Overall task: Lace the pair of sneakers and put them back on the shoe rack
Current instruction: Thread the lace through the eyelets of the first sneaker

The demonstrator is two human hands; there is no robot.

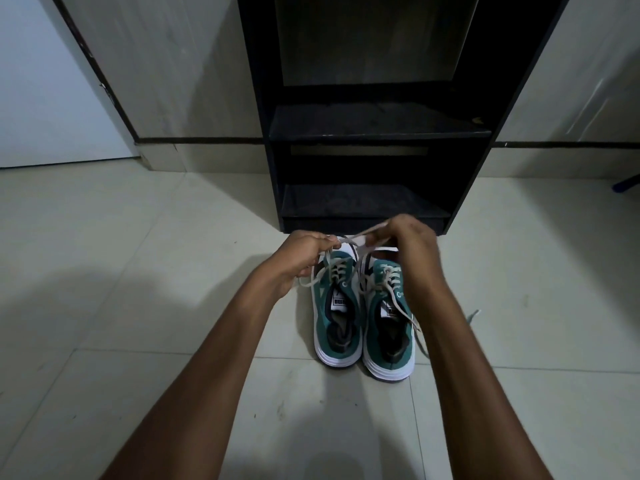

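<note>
Two teal sneakers with white soles stand side by side on the floor, toes toward the rack: the left sneaker [335, 323] and the right sneaker [389, 334]. My left hand [301, 258] and my right hand [405, 242] hover over the toes, each pinching an end of the left sneaker's grey lace [349, 241], which stretches between them. The right sneaker's lace [414, 322] hangs loose over its side. The black shoe rack [377, 133] stands just beyond the shoes, its shelves bare.
The floor is pale tile [138, 271]. A white door [45, 81] is at the far left beside a tiled wall. A blue object [627, 184] pokes in at the right edge. A lace end [472, 315] lies on the floor to the right.
</note>
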